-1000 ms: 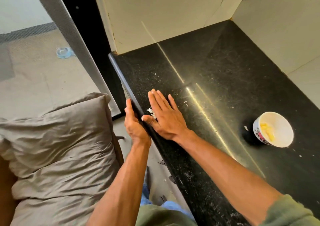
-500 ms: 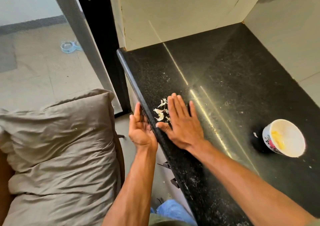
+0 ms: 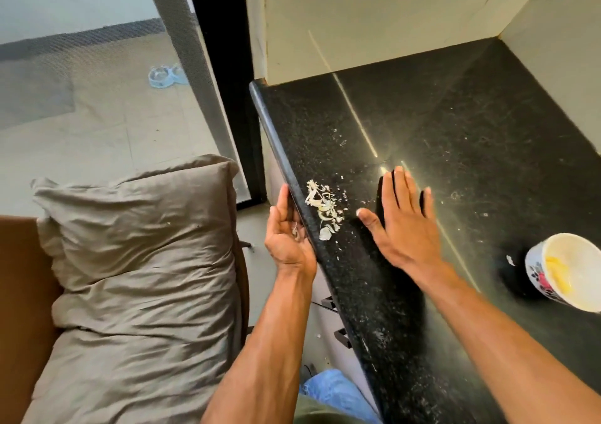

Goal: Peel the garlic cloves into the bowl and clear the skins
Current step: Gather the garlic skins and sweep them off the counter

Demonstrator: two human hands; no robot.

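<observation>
On the black counter (image 3: 439, 137), close to its left edge, a small heap of pale garlic skins (image 3: 322, 207) is seen, with finer flakes scattered around it. Just left of that heap, the left hand (image 3: 287, 238) is held below and against the counter's rounded edge, palm turned up and cupped; its fingers (image 3: 282, 204) are loosely extended upward along the edge, and a few scraps of skin appear to lie in the palm, though nothing is gripped. To the right of the heap, the right hand (image 3: 405, 225) is spread flat over the counter, palm down, its fingers (image 3: 390, 192) straight and held together, the thumb pointed toward the skins; nothing is held by it. A gap of bare counter is left between the thumb and the heap. Whether the palm is pressed on the surface or held just above it cannot be told.

Well to the right of the heap, near the frame's edge, a white bowl (image 3: 569, 272) with a flowered outside is seen tilted toward the camera, with yellowish peeled garlic (image 3: 557, 272) inside. One skin flake (image 3: 510, 260) lies just left of the bowl. Left of the counter, a grey pillow (image 3: 136, 261) is seen.
</observation>
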